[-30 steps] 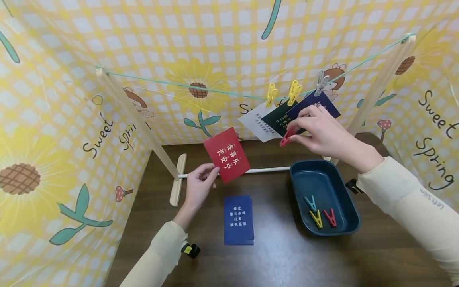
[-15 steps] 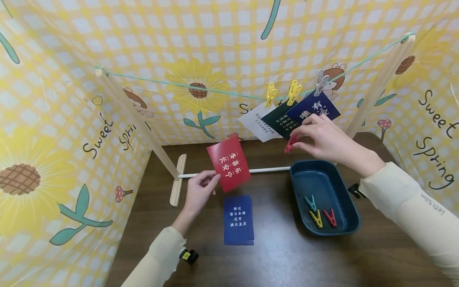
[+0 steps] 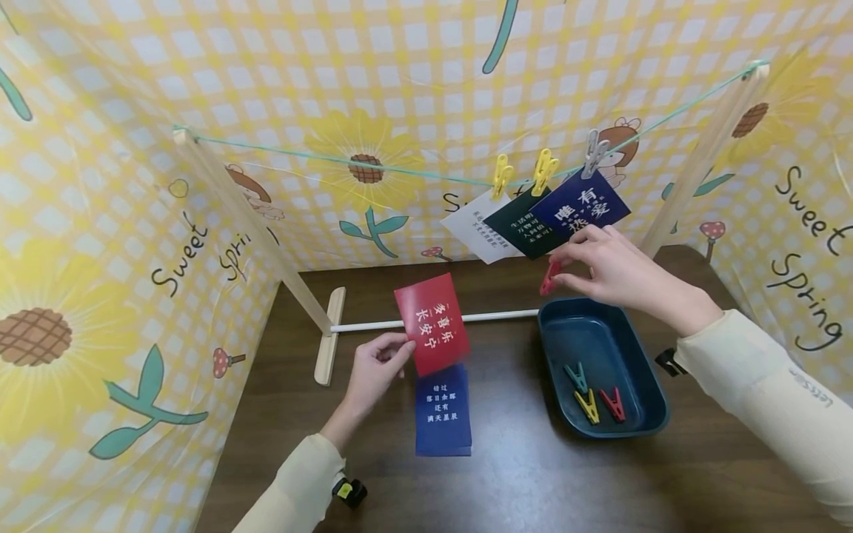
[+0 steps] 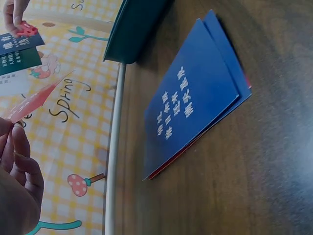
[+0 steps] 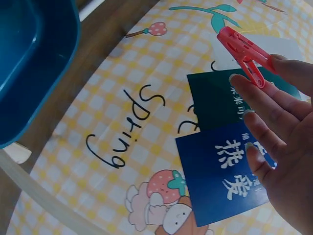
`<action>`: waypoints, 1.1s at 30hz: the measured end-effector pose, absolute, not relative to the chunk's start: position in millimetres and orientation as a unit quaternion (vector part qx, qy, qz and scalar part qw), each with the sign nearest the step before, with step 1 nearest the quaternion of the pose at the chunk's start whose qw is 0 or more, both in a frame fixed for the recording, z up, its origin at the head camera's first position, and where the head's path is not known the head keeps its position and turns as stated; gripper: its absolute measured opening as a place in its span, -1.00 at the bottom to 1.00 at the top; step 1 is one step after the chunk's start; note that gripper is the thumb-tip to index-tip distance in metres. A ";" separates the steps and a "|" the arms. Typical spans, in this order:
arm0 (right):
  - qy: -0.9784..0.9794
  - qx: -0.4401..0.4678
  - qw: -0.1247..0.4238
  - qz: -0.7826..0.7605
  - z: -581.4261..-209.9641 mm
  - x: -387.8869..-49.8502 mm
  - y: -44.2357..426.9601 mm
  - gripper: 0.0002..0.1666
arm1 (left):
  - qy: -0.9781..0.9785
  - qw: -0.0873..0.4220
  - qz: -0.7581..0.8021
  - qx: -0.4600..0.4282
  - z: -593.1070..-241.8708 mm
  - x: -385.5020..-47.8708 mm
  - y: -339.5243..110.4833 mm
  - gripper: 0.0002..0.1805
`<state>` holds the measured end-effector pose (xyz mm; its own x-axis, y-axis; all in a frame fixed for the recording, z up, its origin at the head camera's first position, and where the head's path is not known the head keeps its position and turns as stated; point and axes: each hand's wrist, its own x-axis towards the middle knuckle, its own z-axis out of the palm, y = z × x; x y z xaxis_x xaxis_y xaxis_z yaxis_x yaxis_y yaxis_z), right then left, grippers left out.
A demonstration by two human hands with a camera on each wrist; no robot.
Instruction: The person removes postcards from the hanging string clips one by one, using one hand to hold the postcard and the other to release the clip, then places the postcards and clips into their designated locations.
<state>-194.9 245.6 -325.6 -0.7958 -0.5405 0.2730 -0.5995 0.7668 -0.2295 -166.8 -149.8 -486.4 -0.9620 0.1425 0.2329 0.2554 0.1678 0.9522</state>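
Note:
My left hand (image 3: pixel 376 370) pinches a red card (image 3: pixel 433 323) with white characters by its left edge, tilted in the air above the table. Between thumb and fingers of my right hand (image 3: pixel 609 266) is a red clothespin (image 3: pixel 549 277), just behind the blue tray's back rim. From the green string (image 3: pixel 400 172) hang a white card (image 3: pixel 476 226) and a dark green card (image 3: pixel 523 226), each on a yellow clothespin, and a navy card (image 3: pixel 583 203) on a grey clothespin (image 3: pixel 593 155). Below the red card lies a stack of blue cards (image 3: pixel 443 422), its back edge partly covered.
A dark blue tray (image 3: pixel 660 400) on the right holds a teal, a yellow and a red clothespin (image 3: pixel 612 405). Wooden posts (image 3: pixel 249 233) carry the string, and a white rod (image 3: pixel 503 316) runs low between them. Yellow checked cloth (image 3: pixel 426 74) surrounds the brown table (image 3: pixel 533 488).
My left hand has brought the red card down and slightly right, over the blue stack's back edge. My right hand has moved down and right with the red clothespin, uncovering more of the navy card.

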 end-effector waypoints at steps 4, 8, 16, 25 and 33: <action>-0.936 0.305 0.086 0.153 -332.5 -194.3 247.9 -0.73 | -0.762 0.032 -0.633 -0.131 -488.3 -163.5 -148.9 -0.87; -0.939 0.299 0.078 0.151 -339.2 -193.4 250.2 -0.73 | -0.757 0.026 -0.641 -0.128 -489.6 -159.9 -148.7 -0.87; -0.942 0.295 0.062 0.150 -351.0 -189.4 256.0 -0.74 | -0.752 0.007 -0.651 -0.099 -493.2 -156.7 -149.6 -0.86; -0.948 0.277 0.020 0.155 -370.2 -183.9 265.4 -0.74 | -0.758 -0.044 -0.647 -0.069 -501.1 -150.0 -155.5 -0.83; -0.950 0.269 0.009 0.155 -382.1 -178.6 270.7 -0.72 | -0.776 -0.089 -0.623 -0.042 -505.4 -141.5 -158.1 -0.81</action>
